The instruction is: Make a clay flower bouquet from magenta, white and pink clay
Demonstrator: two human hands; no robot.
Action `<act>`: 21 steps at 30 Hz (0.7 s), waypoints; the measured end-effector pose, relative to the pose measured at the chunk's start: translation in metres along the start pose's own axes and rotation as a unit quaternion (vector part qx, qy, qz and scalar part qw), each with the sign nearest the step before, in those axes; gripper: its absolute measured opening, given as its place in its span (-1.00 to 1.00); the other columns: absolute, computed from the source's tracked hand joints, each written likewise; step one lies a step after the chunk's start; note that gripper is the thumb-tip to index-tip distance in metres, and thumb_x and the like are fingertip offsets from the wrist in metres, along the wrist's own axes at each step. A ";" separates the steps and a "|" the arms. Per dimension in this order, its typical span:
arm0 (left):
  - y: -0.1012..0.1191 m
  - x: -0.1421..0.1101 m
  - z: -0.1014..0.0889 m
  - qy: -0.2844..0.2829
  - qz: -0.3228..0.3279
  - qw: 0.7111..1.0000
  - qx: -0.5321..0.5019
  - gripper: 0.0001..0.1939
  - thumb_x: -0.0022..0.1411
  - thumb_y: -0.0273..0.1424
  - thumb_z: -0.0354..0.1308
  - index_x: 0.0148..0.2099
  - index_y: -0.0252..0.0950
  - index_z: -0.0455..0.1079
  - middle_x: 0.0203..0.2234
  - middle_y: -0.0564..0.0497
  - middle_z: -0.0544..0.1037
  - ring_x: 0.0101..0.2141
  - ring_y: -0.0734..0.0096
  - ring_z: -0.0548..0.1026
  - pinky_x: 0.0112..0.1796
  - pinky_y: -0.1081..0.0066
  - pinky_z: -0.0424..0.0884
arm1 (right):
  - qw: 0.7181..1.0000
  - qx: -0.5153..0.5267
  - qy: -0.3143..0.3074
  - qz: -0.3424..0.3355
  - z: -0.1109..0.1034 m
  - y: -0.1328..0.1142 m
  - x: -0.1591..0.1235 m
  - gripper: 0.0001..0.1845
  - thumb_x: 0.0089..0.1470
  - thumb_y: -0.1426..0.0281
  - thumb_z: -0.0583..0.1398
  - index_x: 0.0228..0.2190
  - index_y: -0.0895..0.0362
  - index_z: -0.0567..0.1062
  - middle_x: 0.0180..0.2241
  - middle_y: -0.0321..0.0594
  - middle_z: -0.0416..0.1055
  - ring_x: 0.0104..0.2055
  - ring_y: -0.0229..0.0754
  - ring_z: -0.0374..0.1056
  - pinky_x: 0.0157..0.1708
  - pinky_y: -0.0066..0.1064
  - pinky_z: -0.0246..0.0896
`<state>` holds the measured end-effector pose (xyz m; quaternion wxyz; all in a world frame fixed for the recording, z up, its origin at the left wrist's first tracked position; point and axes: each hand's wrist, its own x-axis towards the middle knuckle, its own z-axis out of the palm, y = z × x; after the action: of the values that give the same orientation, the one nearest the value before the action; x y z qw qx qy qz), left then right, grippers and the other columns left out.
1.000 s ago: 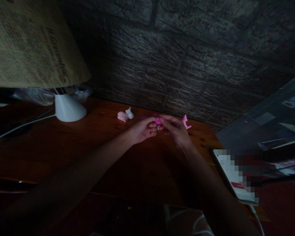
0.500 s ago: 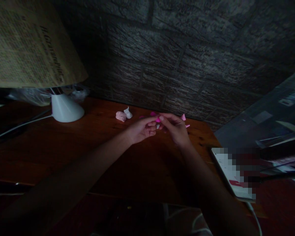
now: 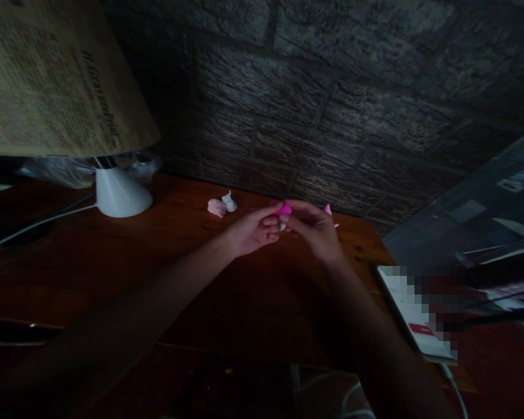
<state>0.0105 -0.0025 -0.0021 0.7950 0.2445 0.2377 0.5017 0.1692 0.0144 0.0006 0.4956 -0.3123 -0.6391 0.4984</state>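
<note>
Just below the frame's centre, the left hand and right hand pinch the magenta piece between thumbs and forefingers; the right thumb has slid lower, baring more magenta, which suggests a shifted grip, while the pale pink lump and white lump, left of centre, lie unmoved

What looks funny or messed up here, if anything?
Blocky squares hide part of the flat white device at right, which looks odd. Nothing else stands out, though it's dark: the lamp stands on its base, and the left hand and right hand meet at a bright pink piece.
</note>
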 end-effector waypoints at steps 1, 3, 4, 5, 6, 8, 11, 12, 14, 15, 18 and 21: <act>0.000 0.001 0.000 0.006 0.001 1.000 -0.001 -0.76 0.35 -0.39 0.18 -0.41 -0.35 0.43 -0.73 0.24 0.12 -0.68 0.67 0.15 -0.56 0.58 0.12 | 1.000 -0.015 -0.004 -0.013 0.001 0.000 0.000 -0.67 -0.12 0.23 0.48 -0.24 -0.07 0.64 -0.27 -0.31 0.61 -0.34 -0.21 0.45 -0.38 -0.33 0.39; 0.001 0.001 0.000 0.011 0.001 1.000 0.003 -0.75 0.37 -0.39 0.16 -0.39 -0.36 0.45 -0.73 0.25 0.12 -0.69 0.69 0.11 -0.57 0.59 0.11 | 0.999 -0.035 -0.003 -0.031 0.001 0.000 0.000 -0.67 -0.11 0.23 0.47 -0.24 -0.05 0.64 -0.28 -0.30 0.61 -0.33 -0.19 0.47 -0.33 -0.28 0.44; 0.001 0.001 -0.001 0.009 0.002 1.000 0.009 -0.74 0.38 -0.39 0.15 -0.38 -0.36 0.45 -0.72 0.25 0.12 -0.69 0.69 0.09 -0.56 0.59 0.11 | 0.998 -0.041 -0.001 -0.037 0.000 0.000 0.001 -0.67 -0.09 0.23 0.47 -0.23 -0.04 0.64 -0.31 -0.30 0.61 -0.37 -0.20 0.46 -0.35 -0.28 0.44; 0.001 0.001 -0.001 0.005 0.003 1.000 0.018 -0.75 0.37 -0.38 0.15 -0.38 -0.36 0.45 -0.72 0.25 0.12 -0.69 0.69 0.08 -0.56 0.59 0.11 | 0.998 -0.044 0.002 -0.043 -0.001 0.001 0.001 -0.67 -0.09 0.23 0.46 -0.23 -0.04 0.64 -0.33 -0.31 0.61 -0.42 -0.23 0.44 -0.38 -0.30 0.44; 0.001 0.001 -0.001 -0.001 0.005 1.000 0.031 -0.76 0.36 -0.36 0.17 -0.37 -0.35 0.45 -0.71 0.25 0.12 -0.68 0.69 0.08 -0.55 0.59 0.12 | 0.998 -0.042 0.006 -0.049 -0.002 0.001 0.002 -0.67 -0.08 0.23 0.46 -0.22 -0.03 0.64 -0.33 -0.32 0.62 -0.46 -0.26 0.42 -0.41 -0.32 0.43; 0.001 0.000 -0.002 -0.016 0.013 0.998 0.059 -0.78 0.32 -0.33 0.23 -0.36 -0.33 0.45 -0.69 0.24 0.14 -0.67 0.68 0.09 -0.53 0.57 0.15 | 0.998 -0.029 0.009 -0.051 -0.006 0.002 0.004 -0.67 -0.07 0.22 0.45 -0.21 -0.03 0.63 -0.28 -0.32 0.63 -0.48 -0.30 0.40 -0.44 -0.37 0.41; 0.000 -0.001 -0.003 -0.042 0.036 0.994 0.099 -0.81 0.25 -0.30 0.30 -0.34 -0.30 0.46 -0.67 0.24 0.15 -0.65 0.67 0.10 -0.52 0.56 0.14 | 0.999 -0.020 0.000 -0.030 -0.009 0.004 0.006 -0.66 -0.05 0.20 0.43 -0.18 -0.04 0.63 -0.19 -0.30 0.64 -0.49 -0.33 0.41 -0.51 -0.43 0.34; -0.001 0.000 -0.004 -0.045 0.047 0.992 0.110 -0.82 0.24 -0.30 0.31 -0.33 -0.30 0.46 -0.67 0.24 0.16 -0.65 0.66 0.11 -0.52 0.56 0.13 | 0.999 -0.024 -0.003 -0.023 -0.009 0.004 0.006 -0.66 -0.04 0.19 0.43 -0.18 -0.04 0.64 -0.18 -0.30 0.64 -0.49 -0.32 0.41 -0.53 -0.44 0.31; -0.002 0.000 -0.004 -0.036 0.067 0.988 0.131 -0.83 0.21 -0.31 0.33 -0.32 -0.29 0.48 -0.66 0.23 0.16 -0.64 0.66 0.12 -0.51 0.55 0.12 | 0.999 -0.033 -0.001 -0.019 -0.009 0.005 0.006 -0.68 -0.03 0.18 0.42 -0.19 -0.03 0.64 -0.21 -0.29 0.65 -0.49 -0.31 0.41 -0.55 -0.45 0.27; -0.002 0.001 -0.005 -0.029 0.074 0.987 0.140 -0.83 0.20 -0.31 0.34 -0.33 -0.29 0.48 -0.66 0.23 0.16 -0.64 0.66 0.12 -0.51 0.55 0.13 | 0.999 -0.035 0.001 -0.019 -0.009 0.006 0.005 -0.69 -0.02 0.19 0.41 -0.19 -0.03 0.65 -0.23 -0.29 0.65 -0.48 -0.30 0.42 -0.55 -0.45 0.27; -0.001 0.000 -0.005 -0.015 0.093 0.981 0.169 -0.83 0.16 -0.29 0.36 -0.34 -0.28 0.50 -0.67 0.22 0.16 -0.63 0.65 0.12 -0.50 0.53 0.12 | 0.999 -0.034 0.001 -0.014 -0.008 0.006 0.004 -0.73 -0.01 0.22 0.41 -0.22 -0.02 0.65 -0.28 -0.29 0.64 -0.48 -0.30 0.41 -0.54 -0.45 0.26; 0.001 -0.001 -0.004 -0.022 0.112 0.973 0.202 -0.82 0.13 -0.28 0.38 -0.33 -0.27 0.52 -0.68 0.23 0.13 -0.63 0.64 0.09 -0.53 0.52 0.08 | 1.000 -0.021 -0.011 -0.014 -0.007 0.004 0.004 -0.73 -0.02 0.23 0.42 -0.22 -0.02 0.65 -0.27 -0.30 0.64 -0.48 -0.33 0.40 -0.54 -0.46 0.24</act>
<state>0.0068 -0.0028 -0.0040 0.6728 0.4358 0.2876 0.5242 0.1744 0.0210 -0.0015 0.4884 -0.3080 -0.6590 0.4819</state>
